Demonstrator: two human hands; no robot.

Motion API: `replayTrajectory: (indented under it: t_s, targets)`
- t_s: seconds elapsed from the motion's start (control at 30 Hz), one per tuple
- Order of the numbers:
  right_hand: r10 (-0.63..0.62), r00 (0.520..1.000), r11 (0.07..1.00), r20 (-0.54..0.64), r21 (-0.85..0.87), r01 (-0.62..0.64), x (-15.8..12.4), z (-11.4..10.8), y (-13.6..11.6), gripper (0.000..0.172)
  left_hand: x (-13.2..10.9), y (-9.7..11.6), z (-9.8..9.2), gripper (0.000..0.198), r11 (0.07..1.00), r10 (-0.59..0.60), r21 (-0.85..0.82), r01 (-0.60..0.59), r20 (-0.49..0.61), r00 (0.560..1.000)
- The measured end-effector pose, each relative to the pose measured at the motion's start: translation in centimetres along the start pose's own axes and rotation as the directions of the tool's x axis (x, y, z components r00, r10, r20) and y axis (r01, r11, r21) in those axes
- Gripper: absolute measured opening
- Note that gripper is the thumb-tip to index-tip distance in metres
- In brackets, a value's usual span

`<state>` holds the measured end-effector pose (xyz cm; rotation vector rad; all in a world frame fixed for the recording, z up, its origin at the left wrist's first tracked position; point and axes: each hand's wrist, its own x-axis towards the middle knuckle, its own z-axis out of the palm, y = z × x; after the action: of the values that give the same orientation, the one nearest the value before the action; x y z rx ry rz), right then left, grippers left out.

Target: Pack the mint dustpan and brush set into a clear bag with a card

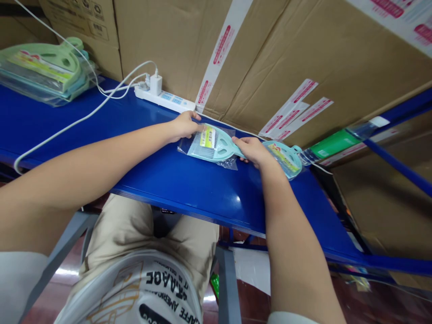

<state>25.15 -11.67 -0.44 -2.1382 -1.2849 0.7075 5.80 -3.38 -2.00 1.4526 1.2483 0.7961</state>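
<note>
A light-blue mini dustpan with its brush [221,146], packed in a clear plastic bag with a yellow-green label, lies over the blue table between my hands. My right hand [251,150] is closed around its handle end. At the far left edge of the pack, my left hand [186,126] pinches the bag beside the label, its fingers partly hidden. Just right of my right hand rests a second bagged light-blue dustpan set [285,159] with a similar label.
Bigger green and blue bagged dustpans [50,67] are stacked at the left. A white power strip [165,98] with cables sits along the back, before tall cardboard boxes [162,40]. A green-labelled bottle [337,143] lies at the right, near the blue frame bar [398,166].
</note>
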Motion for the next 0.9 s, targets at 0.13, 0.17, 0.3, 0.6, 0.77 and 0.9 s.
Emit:
replayTrajectory:
  t_s: [0.13,0.17,0.3,0.6,0.77,0.9]
  targets:
    - [-0.005,1.000,1.000,0.005,-0.002,0.005,-0.1,0.0,0.0,0.047,-0.1,-0.1,-0.1,0.040,0.998,0.030,0.050,-0.033,0.060,0.998]
    - [-0.006,1.000,1.000,0.006,-0.004,0.006,0.0,0.0,0.0,0.047,-0.1,-0.2,-0.2,0.041,0.997,0.040,0.067,-0.046,0.087,0.995]
    - [-0.004,1.000,1.000,0.004,-0.004,0.004,0.1,0.0,0.1,0.048,0.0,-0.4,-0.7,0.051,0.987,0.091,0.116,-0.113,0.179,0.980]
    - [0.001,1.000,1.000,0.009,-0.027,0.000,0.3,0.0,0.3,0.046,1.0,-1.5,-1.1,0.064,0.932,0.248,0.196,-0.305,0.272,0.930]
    - [0.002,1.000,1.000,0.008,-0.021,-0.002,0.5,0.0,0.4,0.046,0.8,-1.5,-0.6,0.054,0.897,0.298,0.257,-0.359,0.248,0.922]
    - [0.004,1.000,1.000,0.006,-0.031,-0.004,0.4,0.0,0.3,0.045,0.7,-1.4,-0.7,0.050,0.848,0.340,0.335,-0.411,0.251,0.906]
